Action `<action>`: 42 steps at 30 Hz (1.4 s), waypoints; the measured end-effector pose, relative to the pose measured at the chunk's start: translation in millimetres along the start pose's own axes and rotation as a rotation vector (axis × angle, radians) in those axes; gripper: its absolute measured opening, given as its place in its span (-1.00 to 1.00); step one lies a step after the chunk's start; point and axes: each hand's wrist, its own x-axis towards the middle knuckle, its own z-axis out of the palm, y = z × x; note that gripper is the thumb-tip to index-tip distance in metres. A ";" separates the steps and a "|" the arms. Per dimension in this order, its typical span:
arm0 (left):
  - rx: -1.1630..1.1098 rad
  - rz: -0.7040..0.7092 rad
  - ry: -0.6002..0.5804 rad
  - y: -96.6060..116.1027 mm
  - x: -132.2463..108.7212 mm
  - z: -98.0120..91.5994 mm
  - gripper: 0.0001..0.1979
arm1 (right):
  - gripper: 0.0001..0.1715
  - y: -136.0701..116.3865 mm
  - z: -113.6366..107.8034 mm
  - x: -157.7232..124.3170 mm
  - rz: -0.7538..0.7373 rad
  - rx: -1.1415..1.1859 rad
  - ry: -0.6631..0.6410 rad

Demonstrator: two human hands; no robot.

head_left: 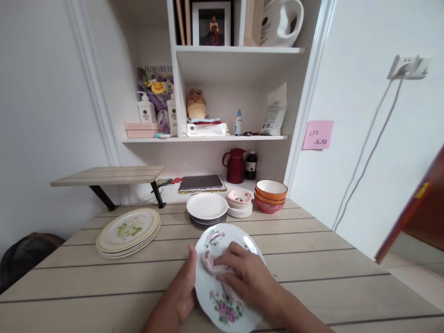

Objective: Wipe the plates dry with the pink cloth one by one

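Observation:
A white plate with pink flowers (229, 310) is held up at a tilt above the wooden table. My left hand (183, 286) grips its left rim, the thumb along the edge and the other fingers hidden behind. Bunched in my right hand (246, 275) is a pale pink cloth (208, 263), pressed against the face of the plate. Just beyond the flowered plate stands a stack of plates, a white plate (207, 206) on top of dark ones. To the left lies a stack of yellow-rimmed plates (130, 231).
Orange bowls (270, 196) are stacked at the back right, beside small dishes (239, 199) on white saucers. A raised wooden shelf (107, 175) stands at the back left. Behind the table are a red jug (236, 166), a dark bottle (251, 165) and a laptop (201, 182).

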 end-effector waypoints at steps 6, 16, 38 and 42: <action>0.020 0.017 -0.044 0.0 -0.9 1.3 -0.24 | -0.61 20.7 -2.2 3.6 0.140 0.060 0.159; -0.057 0.001 0.031 0.6 2.6 -0.8 -0.22 | 0.04 17.2 -21.4 -5.3 0.102 0.062 -0.226; 0.008 -0.026 -0.031 -0.4 5.3 -7.8 -0.20 | -0.40 -9.1 -14.9 -6.9 -0.010 -0.063 -0.295; 0.026 -0.015 -0.012 -2.2 2.4 -3.8 -0.19 | -0.48 -16.6 6.3 -0.9 0.024 -0.052 -0.161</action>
